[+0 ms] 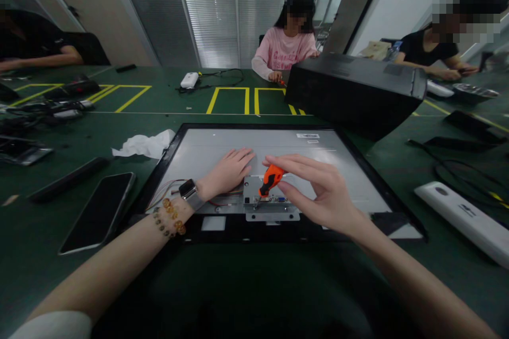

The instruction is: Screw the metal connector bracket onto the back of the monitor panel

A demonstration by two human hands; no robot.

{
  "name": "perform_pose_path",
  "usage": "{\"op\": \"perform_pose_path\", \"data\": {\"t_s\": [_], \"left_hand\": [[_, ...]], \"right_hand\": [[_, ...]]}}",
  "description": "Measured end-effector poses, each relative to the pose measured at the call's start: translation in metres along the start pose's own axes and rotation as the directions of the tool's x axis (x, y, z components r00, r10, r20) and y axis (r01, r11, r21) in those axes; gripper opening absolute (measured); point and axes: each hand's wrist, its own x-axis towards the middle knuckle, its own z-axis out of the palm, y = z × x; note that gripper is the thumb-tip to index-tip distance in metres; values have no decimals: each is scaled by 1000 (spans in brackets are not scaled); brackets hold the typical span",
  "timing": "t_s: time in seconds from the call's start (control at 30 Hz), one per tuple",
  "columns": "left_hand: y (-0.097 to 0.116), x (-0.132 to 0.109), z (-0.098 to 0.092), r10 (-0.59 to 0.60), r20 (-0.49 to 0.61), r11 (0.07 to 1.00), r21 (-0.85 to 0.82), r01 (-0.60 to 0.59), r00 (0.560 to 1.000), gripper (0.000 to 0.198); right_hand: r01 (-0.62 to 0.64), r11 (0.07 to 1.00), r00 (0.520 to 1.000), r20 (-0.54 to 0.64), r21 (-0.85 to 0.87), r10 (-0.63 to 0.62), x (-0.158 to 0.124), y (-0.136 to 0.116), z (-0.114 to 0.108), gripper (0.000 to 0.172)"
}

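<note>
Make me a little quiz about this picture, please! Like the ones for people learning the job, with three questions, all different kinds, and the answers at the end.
1. Pick one. What does the right hand hold?
a) a paintbrush
b) an orange and black screwdriver
c) a spoon

2. True or false? A watch sits on the wrist of the left hand.

3. Fill the gap. The dark phone lies on the green table, on the ____ side of the big grey panel.

Key: 1 b; 2 true; 3 left.
</note>
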Motion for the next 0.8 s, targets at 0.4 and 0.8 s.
{"op": "perform_pose_path", "data": {"t_s": [0.4,0.8], "left_hand": [[1,0,-1,-20,-1,1000,8,20,1000,41],[2,-1,-2,-16,9,1000,-12,16,1000,40]], "right_hand": [[-2,1000,999,-52,-16,1,1,3,1,34],[-21,990,995,-99,-136,7,2,2,2,25]]}}
